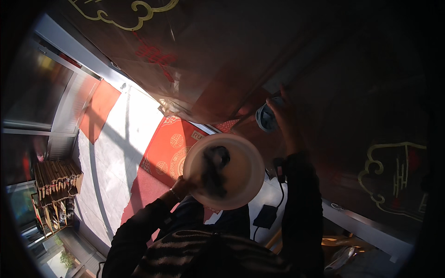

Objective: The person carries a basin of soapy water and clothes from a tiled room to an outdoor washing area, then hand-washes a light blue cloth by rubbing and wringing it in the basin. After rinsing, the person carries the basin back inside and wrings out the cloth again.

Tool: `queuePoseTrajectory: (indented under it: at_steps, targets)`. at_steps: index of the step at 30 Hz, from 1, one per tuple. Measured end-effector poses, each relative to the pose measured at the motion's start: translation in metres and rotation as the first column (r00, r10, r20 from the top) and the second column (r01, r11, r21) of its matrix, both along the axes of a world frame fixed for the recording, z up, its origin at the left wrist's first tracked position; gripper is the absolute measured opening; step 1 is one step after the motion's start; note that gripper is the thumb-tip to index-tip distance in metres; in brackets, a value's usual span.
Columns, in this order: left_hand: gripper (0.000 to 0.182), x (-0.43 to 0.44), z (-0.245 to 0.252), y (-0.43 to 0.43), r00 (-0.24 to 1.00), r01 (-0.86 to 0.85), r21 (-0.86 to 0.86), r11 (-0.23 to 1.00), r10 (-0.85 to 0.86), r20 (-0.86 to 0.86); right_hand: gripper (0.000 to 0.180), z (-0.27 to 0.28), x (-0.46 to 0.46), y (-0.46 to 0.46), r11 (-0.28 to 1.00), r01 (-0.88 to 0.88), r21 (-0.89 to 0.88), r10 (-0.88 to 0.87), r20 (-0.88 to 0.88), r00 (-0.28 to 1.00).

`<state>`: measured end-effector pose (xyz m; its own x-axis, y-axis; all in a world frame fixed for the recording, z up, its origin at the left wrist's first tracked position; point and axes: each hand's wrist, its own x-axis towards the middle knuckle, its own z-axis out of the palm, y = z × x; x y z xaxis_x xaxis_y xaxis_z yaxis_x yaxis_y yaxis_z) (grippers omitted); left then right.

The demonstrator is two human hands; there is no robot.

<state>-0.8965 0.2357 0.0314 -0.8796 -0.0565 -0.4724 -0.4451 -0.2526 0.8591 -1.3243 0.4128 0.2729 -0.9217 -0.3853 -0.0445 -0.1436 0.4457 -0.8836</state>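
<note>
My left hand (183, 188) grips the near-left rim of a pale plastic basin (258, 166) in front of my body. Inside the basin lies a dark, blurred bundle (215, 172), perhaps cloth. To the right and farther forward, my right hand (281, 113) has its fingers around a pale blue, rounded object (267, 119); it may be a small container, but shadow hides its shape. Beside that hand hangs a large dark door curtain (222, 62) with gold cloud outlines and a red knot motif. Whether the right fingers also touch the curtain is unclear.
Red patterned mats (163, 153) cover part of the sunlit pale floor (114, 153). A rack of wooden slats (57, 179) stands at the left by glazed panels (31, 87). A black box on a cable (265, 217) hangs beside my right sleeve.
</note>
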Motion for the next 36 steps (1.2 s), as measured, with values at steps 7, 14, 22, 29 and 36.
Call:
queuePoseTrajectory:
  at_steps: [7, 14, 22, 29, 36]
  targets:
    - [0.031, -0.103, -0.009, 0.036, 0.997, -0.065, 0.258, 0.964, 0.050, 0.063, 0.069, 0.026, -0.087, 0.119, 0.945, 0.302, -0.129, -0.318, -0.134, 0.939]
    - [0.036, -0.259, 0.019, 0.084, 1.000, -0.011, 0.402, 0.916, 0.016, -0.009, 0.050, 0.097, -0.116, 0.217, 0.919, 0.370, 0.139, -0.290, -0.398, 0.870]
    - [0.045, -0.418, 0.019, 0.090, 0.971, 0.125, 0.355, 0.926, -0.041, -0.234, 0.040, 0.099, -0.140, 0.314, 0.736, 0.580, 0.348, -0.445, -0.396, 0.803]
    - [0.043, -0.516, 0.005, 0.036, 0.964, 0.102, -0.048, 0.994, -0.111, -0.240, 0.039, 0.120, -0.149, 0.326, 0.589, 0.632, 0.503, 0.026, -0.794, 0.608]
    - [0.074, -0.583, 0.039, -0.043, 0.958, -0.256, 0.538, 0.803, 0.287, 0.027, 0.055, 0.105, -0.151, 0.348, 0.175, 0.838, 0.517, -0.383, -0.749, 0.541]
